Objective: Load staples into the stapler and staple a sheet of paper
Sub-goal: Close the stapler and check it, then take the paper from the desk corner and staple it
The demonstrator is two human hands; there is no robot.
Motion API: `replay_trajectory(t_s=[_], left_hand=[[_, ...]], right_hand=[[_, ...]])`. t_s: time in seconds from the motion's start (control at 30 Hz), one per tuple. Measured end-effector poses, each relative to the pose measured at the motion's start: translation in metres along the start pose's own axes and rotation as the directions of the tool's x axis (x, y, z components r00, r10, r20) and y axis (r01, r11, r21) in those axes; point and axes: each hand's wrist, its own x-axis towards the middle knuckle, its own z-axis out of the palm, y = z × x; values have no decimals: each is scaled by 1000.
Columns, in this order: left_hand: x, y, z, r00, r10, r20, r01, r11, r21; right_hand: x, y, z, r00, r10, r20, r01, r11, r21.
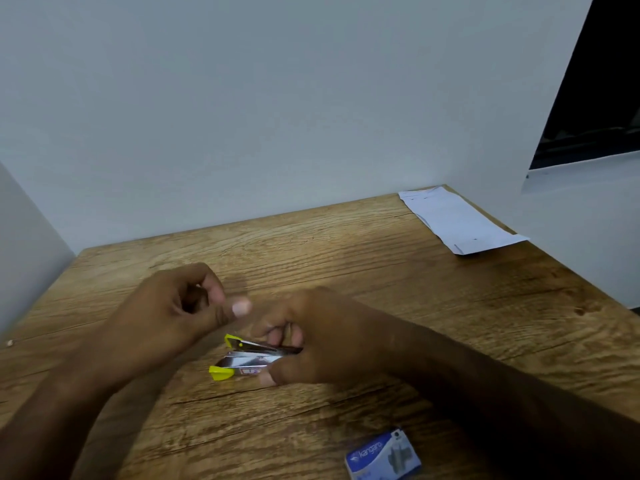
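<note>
We are working at a wooden table (346,258) boxed in by pale partition walls. Items: one small yellow-tipped stapler (249,356), hinged open and lying mid-table, its long axis running left-right with the open end pointing left. Our right hand (322,341) is gripping its right end, pinning it down. Our left hand (180,306) is hovering just beyond and left of the open end, fingers curled in a pinch; whether staples are in it, we cannot tell. Blue staple box (382,455) is sitting near right. The sheet of paper (457,220) is lying far right, well apart. We judge loading is proceeding from the left.
</note>
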Motion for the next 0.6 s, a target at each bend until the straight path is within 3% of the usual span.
replay_trajectory(t_s=[0.1, 0.2, 0.3, 0.43, 0.53, 0.6], left_hand=[[4, 8, 6, 971, 124, -205, -139, 988, -60], [10, 25, 19, 953, 198, -230, -229, 967, -114], [20, 50, 39, 948, 282, -146, -288, 958, -16], [34, 91, 76, 918, 394, 39, -396, 913, 95], [40, 112, 100, 887, 448, 110, -457, 885, 85], [41, 116, 110, 882, 457, 114, -466, 882, 66]], right_hand=[[1, 2, -20, 997, 32, -69, -33, 999, -14], [0, 19, -53, 962, 73, -263, -133, 966, -221], [-13, 48, -92, 906, 238, -351, -360, 869, -340], [-43, 92, -134, 792, 499, -352, -609, 678, -411], [-73, 123, -156, 644, 711, -283, -764, 574, -294], [-89, 137, -166, 609, 770, -189, -792, 581, -185]])
